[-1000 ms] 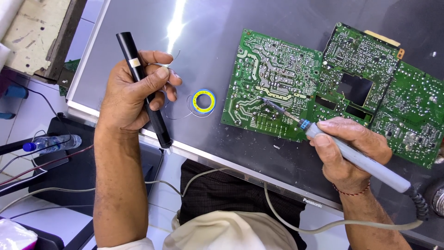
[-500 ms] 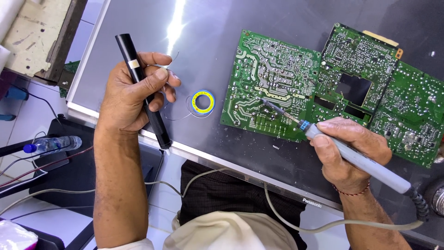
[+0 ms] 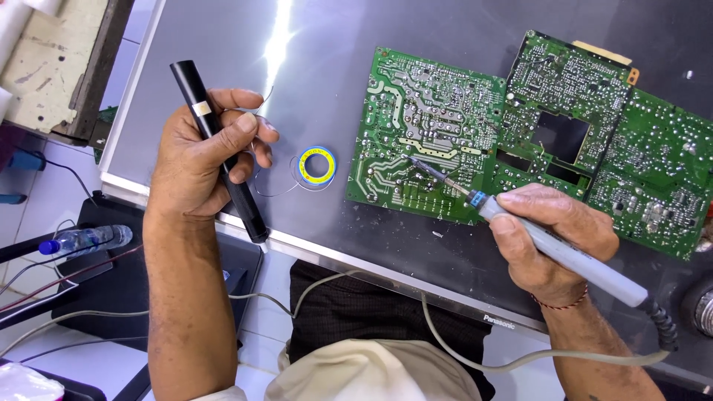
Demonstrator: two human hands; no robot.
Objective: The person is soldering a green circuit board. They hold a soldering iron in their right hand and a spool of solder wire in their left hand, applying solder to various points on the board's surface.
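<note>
2 hands busy over a grey panel: left hand clenched around a black tube-shaped tool, kept upright and ready; right hand grasping a soldering iron like a pen, tip resting on the green circuit board. Solder spool lying between, within easy reach.

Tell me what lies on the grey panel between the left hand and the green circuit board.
In the head view, a small yellow-and-blue solder spool lies between the left hand and the green circuit board, with thin wire curling from it toward the hand.
</note>
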